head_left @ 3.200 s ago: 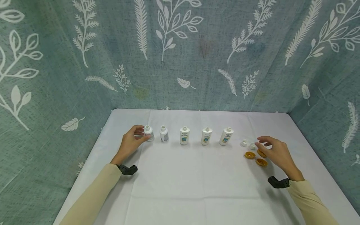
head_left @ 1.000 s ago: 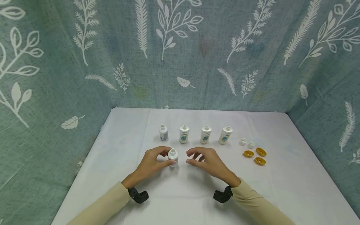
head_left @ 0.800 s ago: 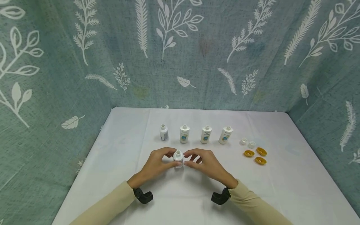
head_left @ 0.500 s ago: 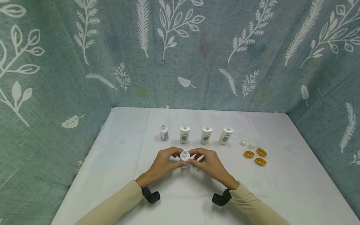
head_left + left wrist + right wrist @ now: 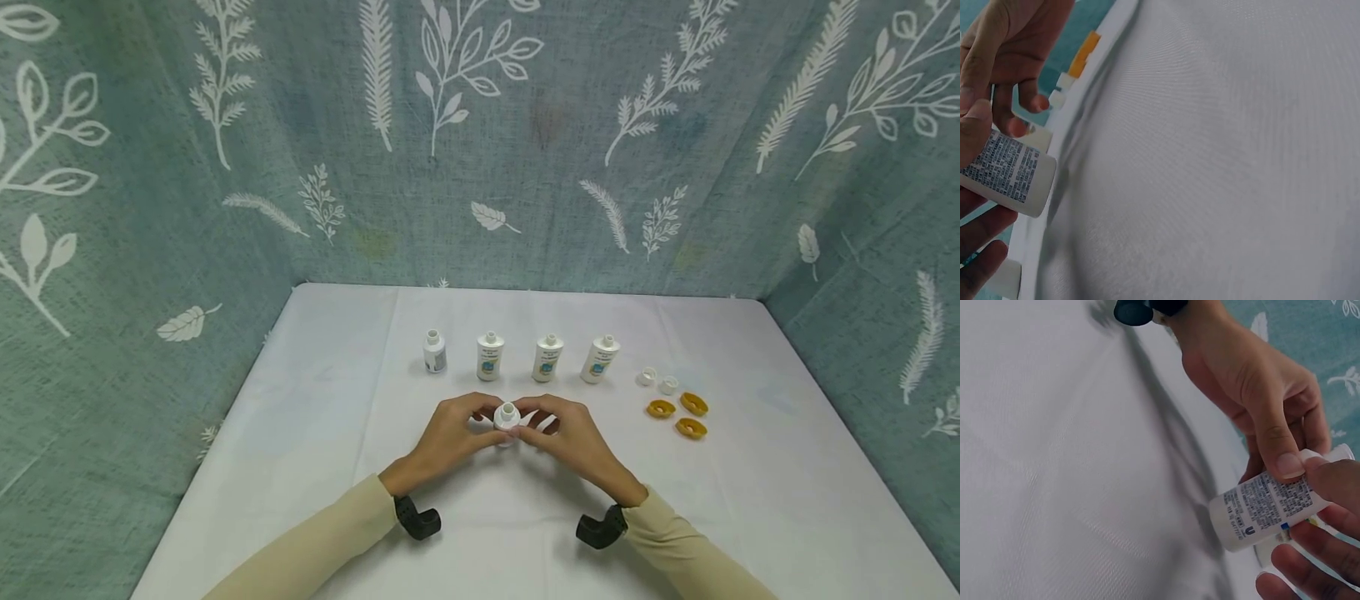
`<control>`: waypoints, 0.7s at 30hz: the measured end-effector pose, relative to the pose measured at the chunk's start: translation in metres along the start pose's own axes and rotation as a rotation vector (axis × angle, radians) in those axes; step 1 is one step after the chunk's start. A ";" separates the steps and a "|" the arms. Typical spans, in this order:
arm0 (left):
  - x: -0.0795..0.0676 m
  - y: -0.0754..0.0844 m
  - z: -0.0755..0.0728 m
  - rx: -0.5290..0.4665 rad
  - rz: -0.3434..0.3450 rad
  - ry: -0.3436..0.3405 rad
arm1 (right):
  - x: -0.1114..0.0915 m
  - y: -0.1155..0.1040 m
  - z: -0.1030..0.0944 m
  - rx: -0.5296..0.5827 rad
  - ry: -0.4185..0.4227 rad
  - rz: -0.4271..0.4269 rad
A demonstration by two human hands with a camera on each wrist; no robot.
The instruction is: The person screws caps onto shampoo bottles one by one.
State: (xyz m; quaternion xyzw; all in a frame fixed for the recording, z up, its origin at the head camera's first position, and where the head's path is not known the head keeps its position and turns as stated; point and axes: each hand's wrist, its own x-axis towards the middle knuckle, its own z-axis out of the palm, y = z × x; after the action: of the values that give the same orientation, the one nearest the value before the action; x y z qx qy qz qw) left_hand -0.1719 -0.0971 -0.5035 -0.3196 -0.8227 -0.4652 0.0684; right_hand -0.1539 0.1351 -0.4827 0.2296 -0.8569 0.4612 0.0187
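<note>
Both hands meet at a small white plastic bottle near the middle of the table, its uncapped neck uppermost. My left hand holds it from the left, thumb in front and fingers behind. From the other side my right hand pinches the same bottle; its thumb lies over the label in the right wrist view. Dense small print covers the side of the bottle seen in the left wrist view. In the head view the hands hide much of its body.
Behind the hands stands a row of white bottles: a shorter one at left, then three labelled ones. At right lie two small white caps and three orange, ring-like pieces. A leaf-patterned curtain borders the white-covered table.
My left hand has brought the leftmost bottle forward and rightward from the row. My right hand has come left from beside the caps and now grips that bottle too.
</note>
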 end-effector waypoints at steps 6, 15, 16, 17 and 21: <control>0.001 0.000 0.004 -0.013 -0.019 -0.025 | -0.002 0.004 -0.002 -0.006 -0.015 0.012; 0.001 0.000 0.005 -0.020 -0.024 -0.033 | -0.003 0.007 -0.004 -0.011 -0.028 0.022; 0.001 0.000 0.005 -0.019 -0.021 -0.033 | -0.003 0.007 -0.004 -0.014 -0.030 0.019; 0.001 0.000 0.005 -0.019 -0.020 -0.035 | -0.003 0.008 -0.005 -0.018 -0.032 0.016; 0.001 -0.004 0.007 -0.020 -0.026 -0.047 | -0.006 0.012 -0.011 -0.041 -0.029 -0.004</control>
State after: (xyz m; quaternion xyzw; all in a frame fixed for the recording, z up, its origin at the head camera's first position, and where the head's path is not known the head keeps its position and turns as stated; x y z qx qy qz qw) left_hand -0.1736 -0.0920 -0.5095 -0.3201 -0.8236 -0.4666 0.0399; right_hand -0.1558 0.1522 -0.4871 0.2378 -0.8657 0.4402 0.0118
